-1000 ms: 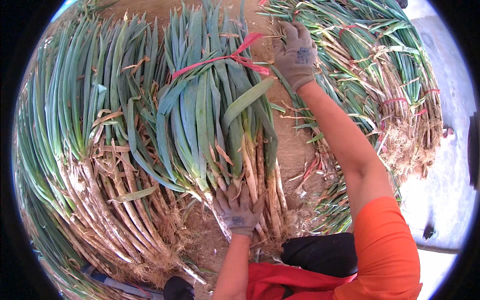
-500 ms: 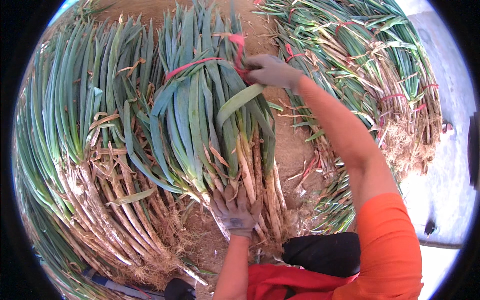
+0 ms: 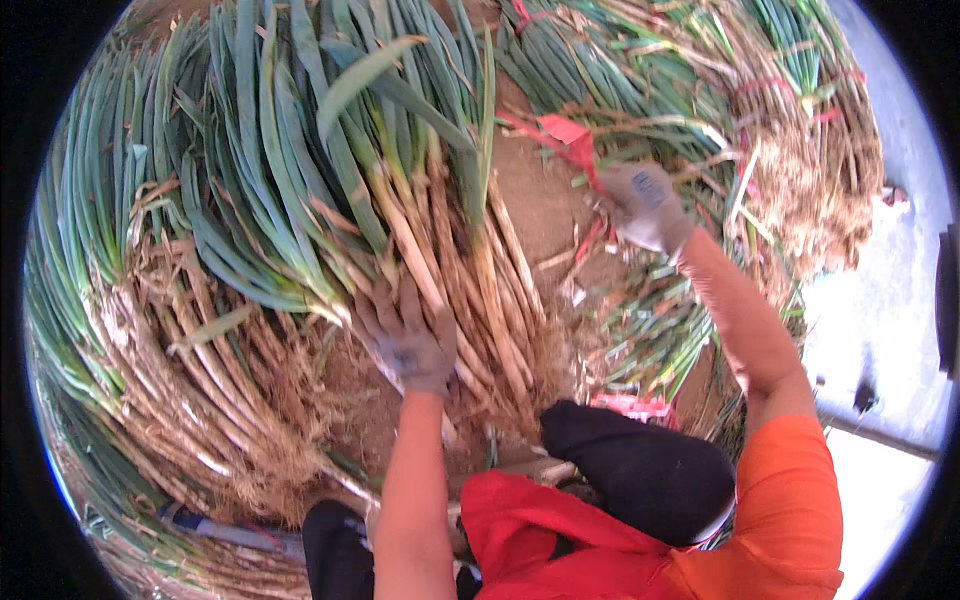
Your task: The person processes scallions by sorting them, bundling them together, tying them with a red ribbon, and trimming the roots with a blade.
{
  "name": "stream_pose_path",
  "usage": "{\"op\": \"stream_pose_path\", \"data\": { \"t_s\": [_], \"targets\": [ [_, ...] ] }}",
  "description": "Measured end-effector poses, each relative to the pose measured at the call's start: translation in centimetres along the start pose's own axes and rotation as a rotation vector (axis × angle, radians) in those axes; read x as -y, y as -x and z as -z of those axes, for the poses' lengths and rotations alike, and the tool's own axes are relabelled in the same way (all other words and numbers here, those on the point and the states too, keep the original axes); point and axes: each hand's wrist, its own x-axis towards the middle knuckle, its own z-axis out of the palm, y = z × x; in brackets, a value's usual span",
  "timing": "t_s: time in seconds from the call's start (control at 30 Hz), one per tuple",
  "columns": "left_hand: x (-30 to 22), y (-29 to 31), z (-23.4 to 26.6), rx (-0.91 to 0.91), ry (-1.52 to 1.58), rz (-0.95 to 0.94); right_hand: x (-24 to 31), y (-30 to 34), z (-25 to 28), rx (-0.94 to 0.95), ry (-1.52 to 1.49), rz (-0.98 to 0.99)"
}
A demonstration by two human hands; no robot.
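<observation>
A loose bundle of long scallions (image 3: 400,200) lies in front of me, green leaves away and pale rooted stalks toward me. My left hand (image 3: 405,340), in a dirty grey glove, rests on its stalks with the fingers spread. To the right, over bare soil, my right hand (image 3: 645,205), also gloved, is closed on a red plastic strip (image 3: 567,140). The strip trails leftward from the fingers, with a wide flap in it. My right fingertips are partly hidden.
More untied scallions (image 3: 190,370) lie along the left. Bundles bound with red ties (image 3: 765,85) fill the upper right, roots toward me. Loose green tops (image 3: 660,340) and pink-red packaging (image 3: 635,405) lie near my dark-clad knee (image 3: 640,470). A grey sheet (image 3: 880,300) borders the right.
My right hand has moved down and right, away from the leaves, carrying the red strip, which lay across the bundle before. My left hand stays on the stalks. The view has shifted.
</observation>
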Motion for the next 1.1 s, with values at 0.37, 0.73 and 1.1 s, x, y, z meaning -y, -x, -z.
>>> {"op": "stream_pose_path", "data": {
  "t_s": [0.37,0.73,1.1],
  "targets": [
    [3.6,7.1,7.1,0.135,0.102,0.179,-17.3,60.6,1.0,-0.321,0.286,-0.929],
    [1.2,25.0,10.9,0.45,0.248,0.769,-5.6,86.3,-18.9,0.084,-0.514,-1.233],
    [-5.0,18.8,16.0,0.6,0.362,0.619,-2.4,43.4,8.2,-0.273,-0.326,-0.536]
  ]
}}
